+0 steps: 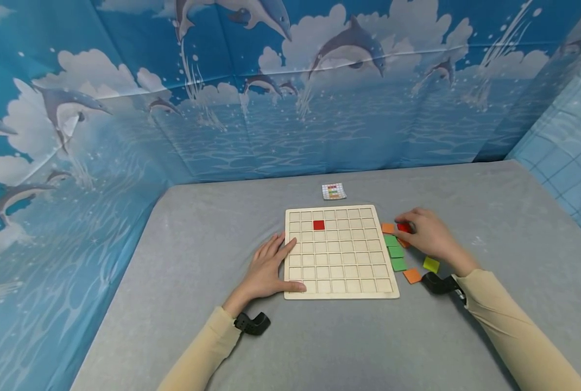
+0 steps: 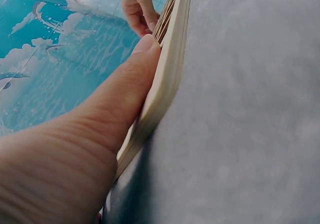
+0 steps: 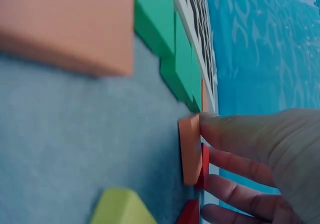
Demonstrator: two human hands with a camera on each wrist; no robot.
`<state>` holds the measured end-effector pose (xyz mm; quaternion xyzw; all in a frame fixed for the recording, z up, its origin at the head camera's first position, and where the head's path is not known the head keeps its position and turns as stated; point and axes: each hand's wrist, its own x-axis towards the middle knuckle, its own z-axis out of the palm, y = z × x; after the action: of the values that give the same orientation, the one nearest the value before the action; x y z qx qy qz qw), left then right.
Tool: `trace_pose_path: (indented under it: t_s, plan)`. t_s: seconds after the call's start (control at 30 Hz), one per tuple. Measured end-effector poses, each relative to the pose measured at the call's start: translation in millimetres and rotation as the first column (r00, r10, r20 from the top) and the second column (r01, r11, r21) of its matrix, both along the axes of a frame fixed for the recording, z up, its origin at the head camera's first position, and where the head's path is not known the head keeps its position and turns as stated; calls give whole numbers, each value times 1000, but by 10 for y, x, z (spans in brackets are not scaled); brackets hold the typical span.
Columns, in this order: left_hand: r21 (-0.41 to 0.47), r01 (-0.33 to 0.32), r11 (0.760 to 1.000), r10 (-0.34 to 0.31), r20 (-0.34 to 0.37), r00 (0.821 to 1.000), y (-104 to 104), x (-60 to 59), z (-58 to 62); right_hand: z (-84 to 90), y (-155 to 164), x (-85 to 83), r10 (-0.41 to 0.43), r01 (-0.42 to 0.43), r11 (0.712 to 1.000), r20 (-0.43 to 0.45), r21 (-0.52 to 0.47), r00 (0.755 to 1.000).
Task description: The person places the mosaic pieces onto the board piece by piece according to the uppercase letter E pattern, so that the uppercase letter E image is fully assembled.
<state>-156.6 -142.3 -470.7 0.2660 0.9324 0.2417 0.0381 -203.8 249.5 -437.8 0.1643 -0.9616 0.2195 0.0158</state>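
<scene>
My left hand [image 1: 266, 269] rests with fingers spread on the left side of a pale wooden grid board [image 1: 339, 288]. Its thumb [image 2: 132, 76] lies on the board's near edge in the left wrist view. One red square tile [image 1: 319, 225] sits in a cell of the upper rows. Just right of the board, my right hand [image 1: 429, 233] pinches another red tile [image 1: 404, 227] between thumb and fingers. An orange tile [image 3: 190, 149] lies right at the thumb in the right wrist view, and a further red tile [image 3: 189, 214] shows below the fingers.
Green tiles [image 1: 396, 252] line the board's right edge. A yellow tile [image 1: 431, 264] and an orange tile [image 1: 412, 276] lie nearer the right wrist. Behind the board is a small card with a coloured grid pattern [image 1: 333, 191]. A dolphin-print curtain [image 1: 290, 125] hangs behind the grey table [image 1: 212, 228].
</scene>
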Motion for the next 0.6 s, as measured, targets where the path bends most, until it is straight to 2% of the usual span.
trace_pose_path:
  t_s: [0.23, 0.43, 0.6]
  plan:
    - [-1, -5, 1000, 5, -3, 1000, 17, 4, 24, 28, 62, -52, 3, 0, 999, 47, -47, 999]
    - [-10, -9, 1000, 9, 1, 1000, 17, 1, 28, -5, 128, -97, -36, 49, 991, 107, -128, 994]
    - [-1, -7, 1000, 7, 10, 1000, 9, -4, 23, -18, 187, -126, -72, 91, 987, 142, -134, 987]
